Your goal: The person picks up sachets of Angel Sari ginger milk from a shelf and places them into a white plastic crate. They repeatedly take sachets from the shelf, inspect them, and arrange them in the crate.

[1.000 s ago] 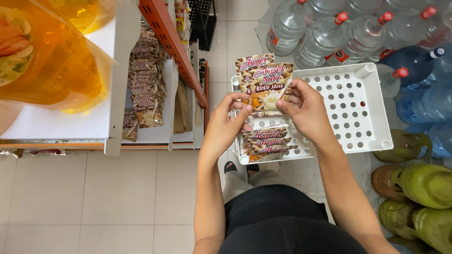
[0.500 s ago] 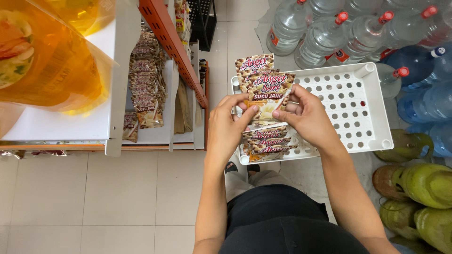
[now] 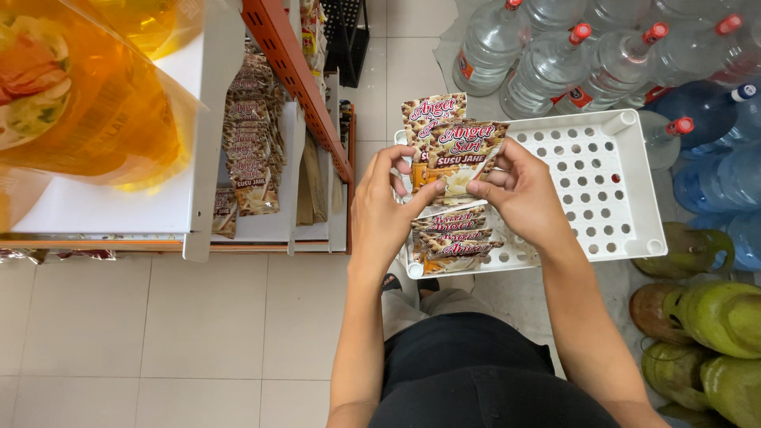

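Observation:
My left hand (image 3: 388, 212) and my right hand (image 3: 519, 192) together hold a small stack of brown-and-cream drink-powder sachets (image 3: 458, 147), fanned upright above a white perforated plastic tray (image 3: 610, 186). Thumbs and fingertips of both hands pinch the front sachet. More sachets of the same kind (image 3: 453, 235) lie stacked at the tray's left end, just below my hands. The tray sits on my lap or knees.
On the left stands a white-and-orange shop shelf (image 3: 273, 59) with rows of the same sachets (image 3: 246, 150) and yellow cooking-oil pouches (image 3: 79, 87) on top. Large clear and blue water bottles (image 3: 555, 63) stand at the back right, green gas cylinders (image 3: 705, 317) at the right. Tiled floor below.
Both hands have shifted their grip slightly on the sachets; the right thumb has slid over the front sachet. The stack stays above the tray's left end.

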